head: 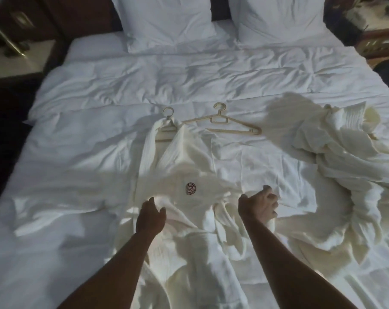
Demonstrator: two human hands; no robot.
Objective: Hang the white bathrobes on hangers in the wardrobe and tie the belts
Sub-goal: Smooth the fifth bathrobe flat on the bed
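Left hand [150, 216], lower centre: fingers loosely spread, resting on the bathrobe [182, 166] already on its hanger [166, 121]. Right hand [259, 202]: fingers curled, gripping the robe's fabric. Spare hanger [224, 122] upper centre; second bathrobe [336, 152] crumpled at right. Judgement: soft, limp, bulky cloth; lift by the hanger.

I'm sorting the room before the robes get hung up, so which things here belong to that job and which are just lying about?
For the job: bathrobe with hanger, spare hanger, second bathrobe, left hand, right hand.
Lying about: pillows, duvet.
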